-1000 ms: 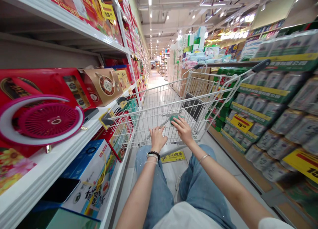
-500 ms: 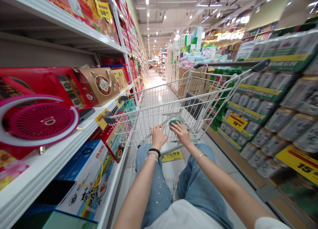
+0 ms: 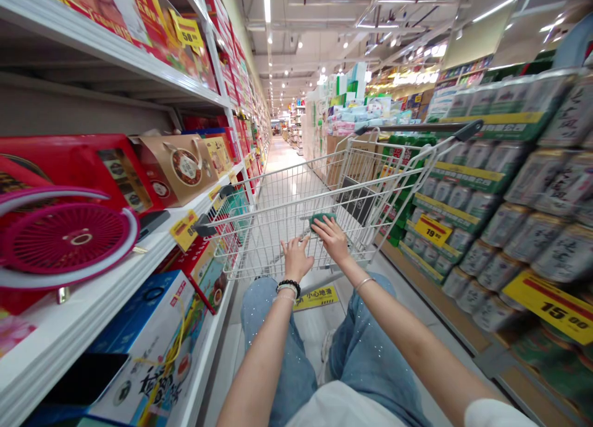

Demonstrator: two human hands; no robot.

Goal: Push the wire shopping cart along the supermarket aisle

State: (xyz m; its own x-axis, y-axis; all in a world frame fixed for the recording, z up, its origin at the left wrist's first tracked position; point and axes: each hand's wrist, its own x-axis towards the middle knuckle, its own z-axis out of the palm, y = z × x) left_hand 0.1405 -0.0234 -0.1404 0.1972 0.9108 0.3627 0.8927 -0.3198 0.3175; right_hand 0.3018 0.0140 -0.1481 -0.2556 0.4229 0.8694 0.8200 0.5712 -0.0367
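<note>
A wire shopping cart (image 3: 287,198) stands crosswise in front of my knees, its handle at the right. My left hand (image 3: 296,258) is at the cart's near side, fingers spread, with nothing seen in it. Black and pale bracelets circle that wrist. My right hand (image 3: 330,236) reaches farther forward, its fingers extended over a small dark green object (image 3: 319,219) at the cart's wire side. The fingertips seem to touch it; whether they grip it cannot be made out.
At the left, a white shelf (image 3: 92,279) holds a magenta fan (image 3: 69,238), gift boxes (image 3: 178,167) and a dark phone (image 3: 88,377). Stacked can packs (image 3: 532,229) line the right side. A yellow floor sign (image 3: 317,297) lies between my knees.
The view has shifted slightly, so the shelf and can packs sit farther left. My right hand has moved a little forward with the green object. My left hand's fingers remain spread.
</note>
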